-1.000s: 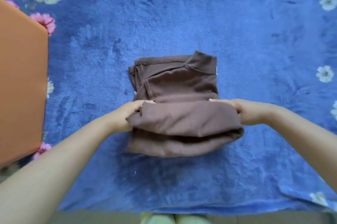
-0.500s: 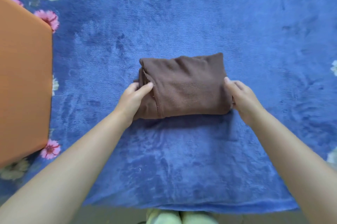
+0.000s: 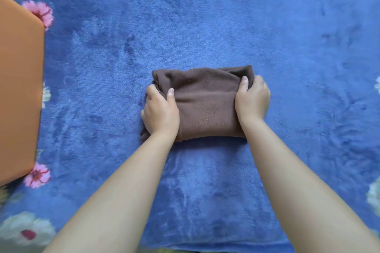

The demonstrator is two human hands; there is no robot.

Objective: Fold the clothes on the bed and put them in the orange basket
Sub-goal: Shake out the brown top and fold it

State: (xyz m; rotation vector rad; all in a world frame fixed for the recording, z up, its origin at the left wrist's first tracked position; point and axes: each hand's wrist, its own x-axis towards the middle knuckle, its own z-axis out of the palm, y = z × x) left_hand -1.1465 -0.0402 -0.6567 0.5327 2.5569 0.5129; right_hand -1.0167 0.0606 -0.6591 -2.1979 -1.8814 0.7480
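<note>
A brown garment point(image 3: 205, 102) lies folded into a compact rectangle on the blue bed cover point(image 3: 205, 26), a little below the middle of the view. My left hand point(image 3: 159, 111) grips its left end, thumb on top and fingers wrapped round the side. My right hand point(image 3: 251, 100) grips the right end the same way, thumb on top. The orange basket point(image 3: 19, 96) stands at the left edge of the view, only its side showing; its inside is hidden.
The blue fleece cover has white and pink flower prints at the left edge and corners point(image 3: 38, 174) and at the right edge. The bed's front edge point(image 3: 205, 247) runs along the bottom of the view.
The garment's near half was folded over to the far side, making a smaller rectangle. Both hands then moved from its edges to grip its two ends.
</note>
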